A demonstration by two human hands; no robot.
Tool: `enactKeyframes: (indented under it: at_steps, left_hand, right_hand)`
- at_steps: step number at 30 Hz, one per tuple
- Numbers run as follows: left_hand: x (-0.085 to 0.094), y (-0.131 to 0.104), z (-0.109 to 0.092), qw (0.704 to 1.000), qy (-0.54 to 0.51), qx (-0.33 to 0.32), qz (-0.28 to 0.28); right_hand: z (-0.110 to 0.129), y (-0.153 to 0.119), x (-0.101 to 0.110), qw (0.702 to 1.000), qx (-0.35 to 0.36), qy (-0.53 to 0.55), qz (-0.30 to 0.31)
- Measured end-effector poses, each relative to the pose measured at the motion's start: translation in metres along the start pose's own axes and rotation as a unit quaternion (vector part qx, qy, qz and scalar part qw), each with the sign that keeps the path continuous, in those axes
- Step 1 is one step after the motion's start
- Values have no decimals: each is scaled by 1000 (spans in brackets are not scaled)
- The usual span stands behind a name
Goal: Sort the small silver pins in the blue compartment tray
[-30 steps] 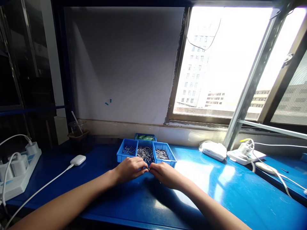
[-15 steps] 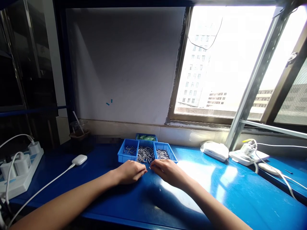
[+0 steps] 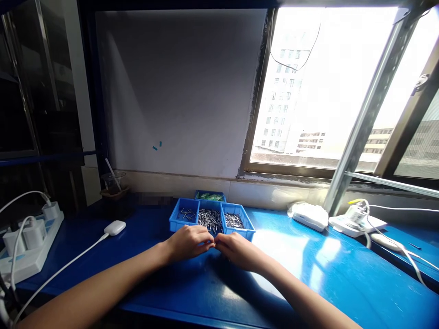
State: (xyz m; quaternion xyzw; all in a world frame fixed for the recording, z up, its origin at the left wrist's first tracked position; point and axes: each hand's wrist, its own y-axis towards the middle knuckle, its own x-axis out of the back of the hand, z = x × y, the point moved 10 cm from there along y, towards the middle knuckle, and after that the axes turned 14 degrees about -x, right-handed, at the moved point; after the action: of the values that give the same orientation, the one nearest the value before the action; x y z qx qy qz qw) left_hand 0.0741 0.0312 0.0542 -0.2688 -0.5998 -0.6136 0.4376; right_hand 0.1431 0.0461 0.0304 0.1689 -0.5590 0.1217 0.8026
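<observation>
Just in front of the blue bins, my left hand (image 3: 192, 242) and my right hand (image 3: 237, 249) meet at their fingertips. Both are closed in a pinch, and whatever they hold is too small and hidden to make out. The left blue bin (image 3: 175, 225) has a few thin metal pieces (image 3: 187, 214) in it. Many metal pieces (image 3: 210, 219) fill the middle bin behind my fingers. More small metal pieces (image 3: 234, 220) lie in the right blue bin (image 3: 249, 228).
Behind the bins is a blue tray (image 3: 210, 192) with green packets. A white case (image 3: 115, 227) on a cable lies left, near a power strip (image 3: 37, 251). A cup (image 3: 115, 183) stands back left. White devices (image 3: 308, 215) sit right on the blue table (image 3: 291, 269).
My hands have come together, closing the small gap between their fingertips. The tiny piece that showed between them is now hidden.
</observation>
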Motion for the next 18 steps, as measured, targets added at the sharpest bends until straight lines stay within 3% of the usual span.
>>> enactKeyframes:
  at_steps: [7,13,18]
  left_hand:
    - [-1,-7,20,997,3,67,22]
    - [-14,-8,18,996,-17,74,47]
    - [-20,-7,15,994,-19,74,80]
  right_hand:
    - [-9,1,20,998,-45,4,-31]
    - [6,-8,31,998,0,-25,-60]
    - [4,-8,26,995,25,-77,-59]
